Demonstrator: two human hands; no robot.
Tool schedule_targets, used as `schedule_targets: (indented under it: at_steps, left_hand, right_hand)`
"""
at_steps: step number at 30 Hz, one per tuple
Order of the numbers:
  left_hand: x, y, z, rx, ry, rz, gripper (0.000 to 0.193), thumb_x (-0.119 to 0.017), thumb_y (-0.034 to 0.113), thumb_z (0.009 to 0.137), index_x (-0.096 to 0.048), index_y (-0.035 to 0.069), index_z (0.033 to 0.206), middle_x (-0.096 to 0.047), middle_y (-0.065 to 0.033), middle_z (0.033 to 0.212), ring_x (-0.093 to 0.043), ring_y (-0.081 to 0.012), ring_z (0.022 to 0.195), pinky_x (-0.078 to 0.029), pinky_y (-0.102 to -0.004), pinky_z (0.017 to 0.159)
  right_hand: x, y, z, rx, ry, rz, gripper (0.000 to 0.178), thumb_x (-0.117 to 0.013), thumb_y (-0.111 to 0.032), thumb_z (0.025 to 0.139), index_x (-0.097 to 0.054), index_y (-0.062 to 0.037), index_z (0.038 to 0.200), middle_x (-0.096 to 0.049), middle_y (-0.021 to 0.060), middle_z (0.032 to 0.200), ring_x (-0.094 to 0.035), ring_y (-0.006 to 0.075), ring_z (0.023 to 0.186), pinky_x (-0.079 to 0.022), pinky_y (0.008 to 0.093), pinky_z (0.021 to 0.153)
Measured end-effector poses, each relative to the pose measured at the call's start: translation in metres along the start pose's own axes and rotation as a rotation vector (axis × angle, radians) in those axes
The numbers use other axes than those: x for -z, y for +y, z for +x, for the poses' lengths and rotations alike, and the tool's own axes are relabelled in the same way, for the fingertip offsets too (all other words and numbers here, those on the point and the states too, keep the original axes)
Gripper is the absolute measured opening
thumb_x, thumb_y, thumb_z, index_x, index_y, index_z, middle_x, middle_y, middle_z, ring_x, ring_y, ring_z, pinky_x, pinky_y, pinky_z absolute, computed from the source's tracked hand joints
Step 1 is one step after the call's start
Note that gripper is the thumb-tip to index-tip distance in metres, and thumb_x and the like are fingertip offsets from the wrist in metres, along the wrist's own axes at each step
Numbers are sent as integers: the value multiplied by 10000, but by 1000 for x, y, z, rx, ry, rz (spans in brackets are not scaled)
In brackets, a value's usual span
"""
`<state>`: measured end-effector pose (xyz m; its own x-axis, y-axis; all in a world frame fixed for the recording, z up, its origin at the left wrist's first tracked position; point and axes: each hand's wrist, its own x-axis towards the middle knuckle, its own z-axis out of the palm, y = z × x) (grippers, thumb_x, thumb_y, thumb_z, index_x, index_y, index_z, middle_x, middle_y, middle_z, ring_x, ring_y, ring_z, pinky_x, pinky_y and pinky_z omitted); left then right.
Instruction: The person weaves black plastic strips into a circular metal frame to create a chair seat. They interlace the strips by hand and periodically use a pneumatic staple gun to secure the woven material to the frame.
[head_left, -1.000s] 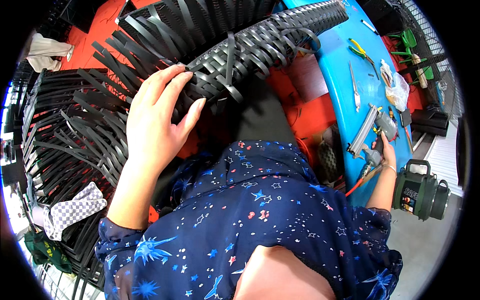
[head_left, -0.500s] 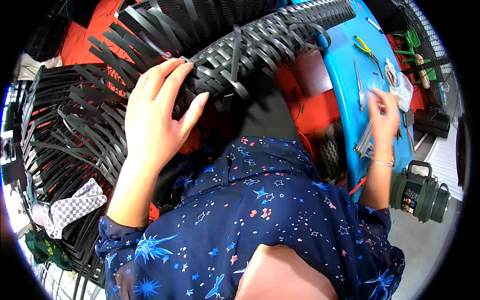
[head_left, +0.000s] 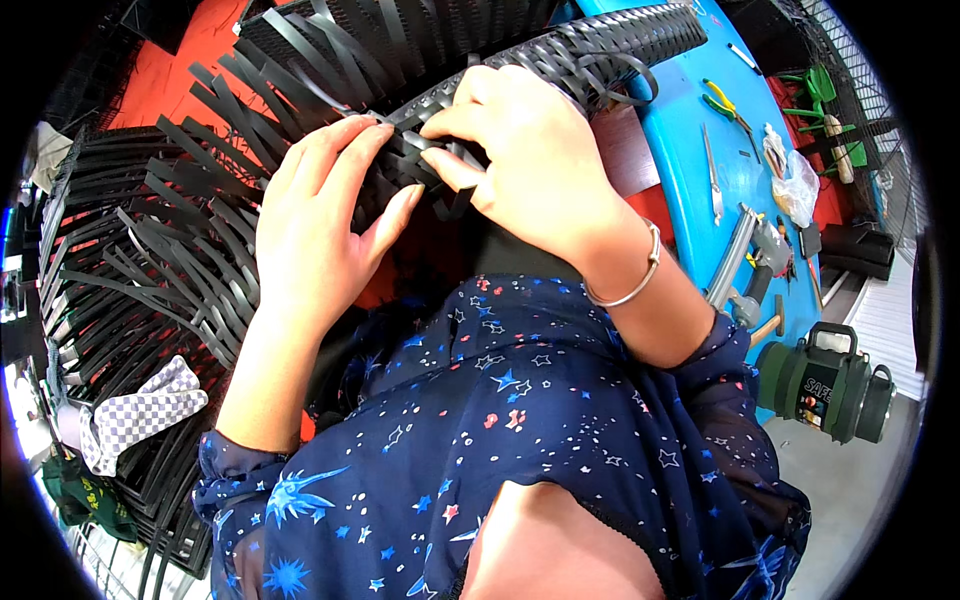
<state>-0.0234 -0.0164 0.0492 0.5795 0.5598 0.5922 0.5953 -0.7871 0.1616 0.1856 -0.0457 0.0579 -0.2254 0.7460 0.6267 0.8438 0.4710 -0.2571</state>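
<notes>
Across my lap and away to the right runs a woven piece (head_left: pixel 610 52) of flat black plastic strips, with many loose strip ends (head_left: pixel 245 95) fanning out at its left. My left hand (head_left: pixel 320 205) holds its near edge, fingertips on the weave and thumb spread lower down. Just to the right, my right hand (head_left: pixel 535 165) pinches a black strip (head_left: pixel 465 152) between thumb and forefinger, close to the left fingertips. The back of the right hand hides part of the weave.
On the blue table (head_left: pixel 690 130) at right lie yellow-green pliers (head_left: pixel 728 103), a pointed metal tool (head_left: pixel 713 175), a silver tool (head_left: pixel 738 250) and a crumpled plastic bag (head_left: pixel 797 190). A green flask (head_left: pixel 825 385) stands lower right. Black strip frames (head_left: pixel 100 260) fill the left.
My right hand has come from the blue table back to the weave and taken hold of a strip. The silver tool lies uncovered on the table. My left hand has hardly moved.
</notes>
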Motion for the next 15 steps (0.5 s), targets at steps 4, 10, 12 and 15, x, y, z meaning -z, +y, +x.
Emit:
schedule_targets:
  at_steps: [4,10,12,15]
  left_hand:
    - [2,0,1,-2,-6,2,473,-828,233,812,-673,54,1221,-659,-97,1252,-646,-308,1146,-530,-411,980]
    - [3,2,2,-3,-20,20,450,-822,240,823,-686,69,1216,-656,-88,1255,-643,-303,1148,-529,-415,980]
    - [4,2,3,-6,-27,35,447,-820,245,828,-689,72,1219,-655,-85,1258,-643,-301,1151,-528,-415,982]
    - [5,1,3,-13,-44,56,450,-819,249,832,-689,71,1224,-654,-84,1262,-643,-300,1154,-528,-414,986]
  right_hand:
    - [-3,1,5,-56,-44,32,133,-795,-168,768,-735,-78,846,-635,76,857,-648,291,793,-528,406,726]
    - [-1,-9,-5,-88,-22,-47,124,-785,-112,727,-715,-107,829,-631,64,835,-655,291,712,-536,382,639]
    - [-1,-12,-10,-96,-8,-50,129,-783,-97,719,-712,-115,825,-632,55,835,-656,282,700,-536,367,623]
    - [1,-12,-17,-159,1,-37,125,-790,-95,732,-718,-114,832,-636,41,842,-656,262,690,-539,358,621]
